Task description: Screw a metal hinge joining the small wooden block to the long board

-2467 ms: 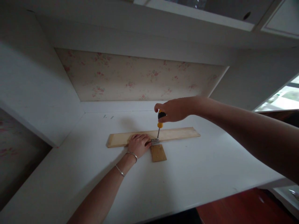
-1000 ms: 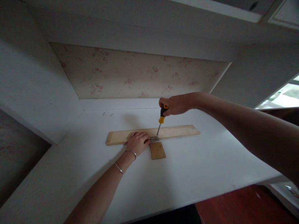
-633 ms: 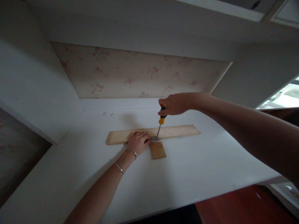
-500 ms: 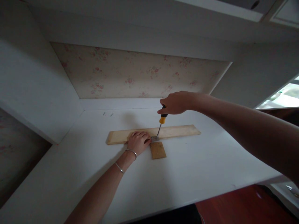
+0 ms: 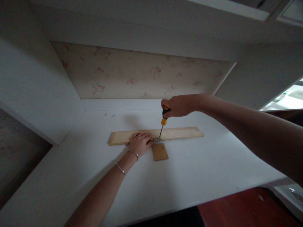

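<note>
A long pale wooden board [image 5: 182, 133] lies across the white desk [image 5: 180, 179]. A small square wooden piece [image 5: 160, 151] sits against its near edge, joined by a small metal hinge [image 5: 156, 139]. My right hand [image 5: 178, 105] is closed round the black and yellow handle of a screwdriver [image 5: 163, 121], held nearly upright with its tip on the hinge. My left hand [image 5: 140, 144] lies flat on the board just left of the hinge, fingers pressing down beside the metal. Two thin bracelets circle that wrist.
The desk sits in a white alcove with flowered wallpaper [image 5: 142, 74] at the back and white side walls. A few small screws [image 5: 109, 115] lie near the back left of the desk. Reddish floor [image 5: 243, 208] shows beyond the front edge.
My right hand has twisted on the screwdriver handle, showing more and less of the handle between frames. The tip stays on the hinge. The left hand and boards have not moved.
</note>
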Available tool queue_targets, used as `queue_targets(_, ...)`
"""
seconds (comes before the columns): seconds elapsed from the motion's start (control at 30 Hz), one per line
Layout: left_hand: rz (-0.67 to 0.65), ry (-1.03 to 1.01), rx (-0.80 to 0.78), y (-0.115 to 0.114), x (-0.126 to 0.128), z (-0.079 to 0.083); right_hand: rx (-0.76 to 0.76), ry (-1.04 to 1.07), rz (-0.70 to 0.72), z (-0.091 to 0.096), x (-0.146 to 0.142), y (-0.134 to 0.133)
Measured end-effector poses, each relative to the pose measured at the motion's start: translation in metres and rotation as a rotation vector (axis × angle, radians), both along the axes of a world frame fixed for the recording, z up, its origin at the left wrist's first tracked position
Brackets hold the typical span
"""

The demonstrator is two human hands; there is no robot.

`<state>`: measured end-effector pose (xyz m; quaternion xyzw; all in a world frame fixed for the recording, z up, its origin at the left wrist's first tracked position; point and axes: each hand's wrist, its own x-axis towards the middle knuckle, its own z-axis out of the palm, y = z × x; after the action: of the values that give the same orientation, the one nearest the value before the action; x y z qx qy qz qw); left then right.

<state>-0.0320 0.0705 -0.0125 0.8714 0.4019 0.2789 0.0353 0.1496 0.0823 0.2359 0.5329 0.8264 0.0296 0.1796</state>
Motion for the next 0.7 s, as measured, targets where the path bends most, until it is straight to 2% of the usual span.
queue_targets(0.1, 0.001, -0.001, -0.002, 0.0002, -0.0001, -0.0005, 0.185, -0.147, -0.064, -0.0012, -0.0013, 0.0021)
queue_targets(0.13, 0.003, -0.002, -0.001, 0.0001, -0.0001, -0.0005, 0.204, -0.152, -0.069, -0.0013, -0.002, 0.0025)
queue_targets(0.3, 0.012, -0.007, 0.005, -0.0003, 0.0001, -0.0003, 0.01, 0.033, 0.03, -0.0007, -0.0042, 0.0001)
queue_targets(0.47, 0.019, -0.014, 0.011, -0.0007, 0.001, -0.0009, 0.245, -0.147, -0.019, -0.0019, -0.0057, -0.0034)
queue_targets(0.7, 0.018, -0.017, 0.017, -0.0003, 0.0008, -0.0006, 0.279, -0.154, -0.053, -0.0038, -0.0015, -0.0031)
